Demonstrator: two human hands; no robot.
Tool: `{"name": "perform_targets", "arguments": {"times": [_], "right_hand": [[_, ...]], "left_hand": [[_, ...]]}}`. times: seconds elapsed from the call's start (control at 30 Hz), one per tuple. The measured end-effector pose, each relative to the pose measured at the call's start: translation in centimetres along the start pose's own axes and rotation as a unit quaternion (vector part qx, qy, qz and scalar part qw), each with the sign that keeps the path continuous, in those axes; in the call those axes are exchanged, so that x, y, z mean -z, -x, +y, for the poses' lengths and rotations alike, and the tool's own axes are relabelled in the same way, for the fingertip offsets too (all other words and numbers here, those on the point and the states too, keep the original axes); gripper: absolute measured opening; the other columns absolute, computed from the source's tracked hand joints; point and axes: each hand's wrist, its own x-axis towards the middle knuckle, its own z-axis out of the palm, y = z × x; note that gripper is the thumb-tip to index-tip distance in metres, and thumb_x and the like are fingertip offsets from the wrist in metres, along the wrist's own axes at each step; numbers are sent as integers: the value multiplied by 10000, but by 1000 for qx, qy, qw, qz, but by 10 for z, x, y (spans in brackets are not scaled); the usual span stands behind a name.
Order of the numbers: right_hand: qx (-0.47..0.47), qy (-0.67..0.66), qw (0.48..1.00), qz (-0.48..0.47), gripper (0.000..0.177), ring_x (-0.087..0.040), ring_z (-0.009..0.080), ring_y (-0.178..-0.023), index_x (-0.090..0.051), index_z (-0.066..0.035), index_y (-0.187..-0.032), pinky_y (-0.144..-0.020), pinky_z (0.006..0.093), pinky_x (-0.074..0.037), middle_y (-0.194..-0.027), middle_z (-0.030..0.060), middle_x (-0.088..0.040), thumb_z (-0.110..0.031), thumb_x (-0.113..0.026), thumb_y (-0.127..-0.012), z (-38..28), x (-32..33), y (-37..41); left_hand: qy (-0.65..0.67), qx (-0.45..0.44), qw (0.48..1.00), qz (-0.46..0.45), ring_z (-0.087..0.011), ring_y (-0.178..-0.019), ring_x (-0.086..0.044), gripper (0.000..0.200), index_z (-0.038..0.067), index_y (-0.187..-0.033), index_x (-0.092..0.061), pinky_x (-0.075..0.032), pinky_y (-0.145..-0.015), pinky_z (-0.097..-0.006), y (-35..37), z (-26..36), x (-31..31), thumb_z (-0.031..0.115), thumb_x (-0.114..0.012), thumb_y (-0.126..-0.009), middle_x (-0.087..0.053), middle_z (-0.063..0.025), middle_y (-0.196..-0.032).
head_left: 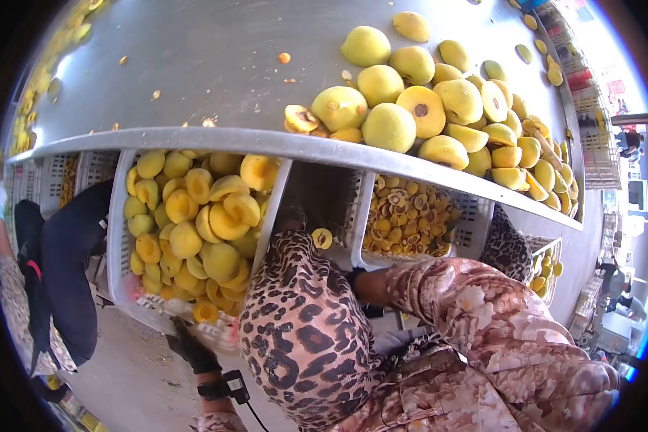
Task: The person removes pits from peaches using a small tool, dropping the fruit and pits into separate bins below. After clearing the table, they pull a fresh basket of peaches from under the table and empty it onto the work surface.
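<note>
My left hand, in a black glove with a strapped device at the wrist, is at the near edge of a white plastic crate. Its fingers are spread, fingertips right by the crate's lower rim. Yellow peach halves fill this crate, one half lying at the near rim. My right hand, also dark-gloved, is mostly hidden behind my leopard-print knee; its fingers do not show. Beyond it stands a second crate with small, browned fruit pieces. A single peach half lies between the crates.
A metal table with a raised edge spans the view above the crates. Peaches and halves are heaped on its right side. Another person's dark-clothed leg is at the left. More crates line the far right.
</note>
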Motion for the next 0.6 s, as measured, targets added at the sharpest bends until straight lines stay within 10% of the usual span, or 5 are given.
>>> {"name": "perform_targets", "arguments": {"times": [0.37, 0.6], "right_hand": [[-19, 43, 998, 42, 326, -696, 410, -891, -708, -37, -1037, -811, 479, -549, -980, 237, -715, -256, -636, -808, -4, 7, -36], [-62, 29, 998, -3, 319, -703, 410, -930, -735, -31, -996, -851, 476, -552, -984, 247, -720, -257, -633, -795, -19, -14, -62]], "left_hand": [[-3, -123, 992, 42, -236, -1150, -578, 457, -92, -1365, -525, -457, -1009, -370, 0, 2, -32, 186, -614, -1014, -608, -158, -1312], [-106, -5, 994, 22, -203, -1062, -576, 432, -80, -1331, -544, -460, -964, -353, 10, 8, -4, 221, -608, -1028, -624, -114, -1222]]}}
